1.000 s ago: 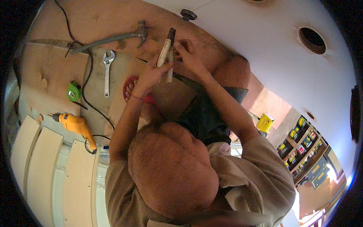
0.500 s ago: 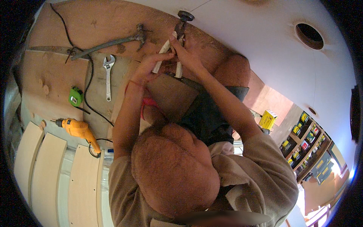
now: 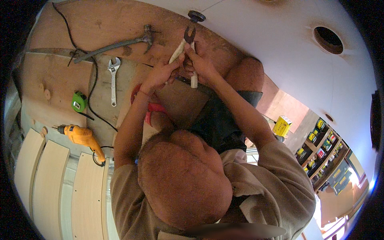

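Note:
A pair of pliers (image 3: 189, 36) with pale, tape-like wrapped handles is held between my two hands. Its dark jaws stand apart, just below a dark round knob-like fitting (image 3: 196, 17) at the edge of the white panel. My left hand (image 3: 163, 73) is closed round the left handle. Around the right handle wraps my right hand (image 3: 199, 64), and the handle's end sticks out beneath it. Whether the jaw tips touch the fitting's stem is hard to make out.
To the left lie a claw hammer (image 3: 116, 47), an adjustable wrench (image 3: 113, 82), a green tape measure (image 3: 79, 101) and a yellow drill (image 3: 82, 136) with a black cord. A white panel (image 3: 272, 36) with a round hole (image 3: 328, 40) spans the upper right. Pale boards (image 3: 50, 172) sit lower left.
The plier jaws have come off the fitting's stem and spread apart. Both hands have shifted slightly down and re-gripped the handles. The tools on the left lie as before.

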